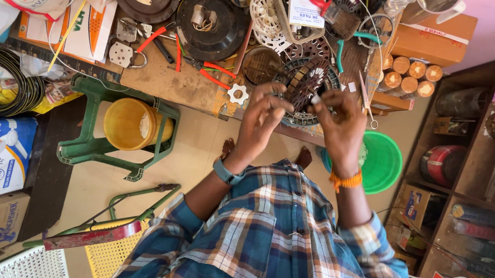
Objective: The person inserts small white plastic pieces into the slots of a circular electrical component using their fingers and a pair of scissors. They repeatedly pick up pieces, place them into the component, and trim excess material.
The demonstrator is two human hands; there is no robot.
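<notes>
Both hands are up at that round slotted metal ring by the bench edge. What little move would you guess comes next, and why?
Probably a small pull or tuck of whatever the right hand pinches at the slotted ring. The left hand grips the ring's near edge, both sets of fingertips meet there, and the red-handled pliers lie untouched on the bench.

A green stool (88,149) stands on the floor with a yellow bucket (129,124) under it. On the counter (163,78) lie red-handled pliers (161,39) and a dark round motor housing (209,25). A green basin (384,163) sits near the shelves (471,176).
</notes>
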